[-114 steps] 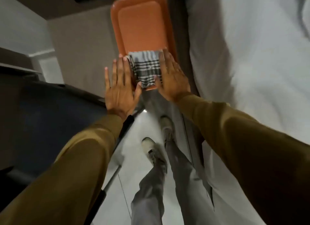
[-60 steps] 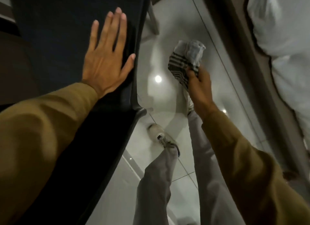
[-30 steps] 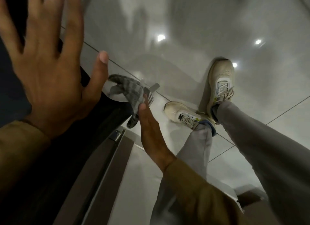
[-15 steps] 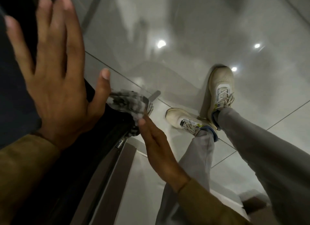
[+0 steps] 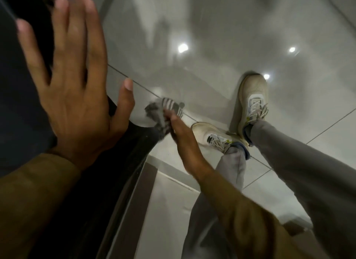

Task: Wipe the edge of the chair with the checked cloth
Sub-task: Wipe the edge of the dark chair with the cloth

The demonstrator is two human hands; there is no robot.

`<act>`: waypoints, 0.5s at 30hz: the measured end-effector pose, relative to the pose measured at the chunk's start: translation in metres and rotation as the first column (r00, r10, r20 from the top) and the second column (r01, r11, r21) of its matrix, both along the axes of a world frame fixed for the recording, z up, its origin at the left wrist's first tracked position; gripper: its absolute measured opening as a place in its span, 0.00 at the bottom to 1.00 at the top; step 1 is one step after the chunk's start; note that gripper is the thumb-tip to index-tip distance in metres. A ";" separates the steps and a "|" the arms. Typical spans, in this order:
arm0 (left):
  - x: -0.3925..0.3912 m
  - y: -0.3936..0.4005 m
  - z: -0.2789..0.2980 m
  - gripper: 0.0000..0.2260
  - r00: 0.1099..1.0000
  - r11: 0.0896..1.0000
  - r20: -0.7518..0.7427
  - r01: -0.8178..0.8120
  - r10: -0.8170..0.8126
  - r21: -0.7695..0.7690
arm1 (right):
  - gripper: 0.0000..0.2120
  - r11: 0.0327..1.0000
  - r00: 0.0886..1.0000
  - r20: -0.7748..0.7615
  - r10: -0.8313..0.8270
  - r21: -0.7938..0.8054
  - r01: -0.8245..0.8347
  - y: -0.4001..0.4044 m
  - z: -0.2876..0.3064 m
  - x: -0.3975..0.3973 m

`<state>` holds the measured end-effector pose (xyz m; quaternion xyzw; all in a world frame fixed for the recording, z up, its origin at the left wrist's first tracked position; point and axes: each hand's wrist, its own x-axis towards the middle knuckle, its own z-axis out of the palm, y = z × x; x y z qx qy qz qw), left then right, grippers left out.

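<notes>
The dark chair (image 5: 134,143) fills the left side of the head view, its black edge running down from the middle toward the bottom left. My left hand (image 5: 73,89) lies flat on the chair seat with fingers spread, holding nothing. My right hand (image 5: 183,141) grips the grey-and-white checked cloth (image 5: 165,114), bunched and blurred, and presses it against the chair's front corner. The cloth's lower part is hidden behind my fingers and the chair edge.
Glossy grey floor tiles (image 5: 212,56) with light reflections spread beyond the chair. My two feet in pale sneakers (image 5: 252,100) and grey trousers stand just right of the chair corner. A metal chair frame bar (image 5: 133,197) runs below the seat edge.
My right hand has slid the checked cloth a little outward along the chair's corner edge. My left hand stays flat on the seat. The view has barely shifted.
</notes>
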<state>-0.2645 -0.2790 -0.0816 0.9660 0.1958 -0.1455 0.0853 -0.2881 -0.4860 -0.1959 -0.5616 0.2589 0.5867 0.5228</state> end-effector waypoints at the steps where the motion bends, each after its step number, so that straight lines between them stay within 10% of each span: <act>1: 0.000 -0.001 0.002 0.35 0.998 0.997 0.019 0.066 -0.066 0.037 | 0.31 0.996 0.999 0.039 -0.010 0.087 0.006 -0.006 0.023 -0.005; 7: -0.001 -0.001 -0.004 0.33 0.993 0.990 0.078 0.085 -0.094 0.113 | 0.26 0.993 0.957 0.264 0.116 -0.015 -0.116 0.018 -0.009 -0.008; 11: -0.003 0.000 -0.006 0.34 0.989 0.982 0.087 0.103 -0.118 0.160 | 0.41 0.996 1.000 0.013 0.001 -0.088 0.000 0.025 -0.107 -0.006; 15: 0.000 -0.002 -0.008 0.35 0.990 0.979 0.098 0.080 -0.100 0.190 | 0.42 0.990 0.991 -0.094 0.097 -0.091 -0.105 0.014 -0.056 0.007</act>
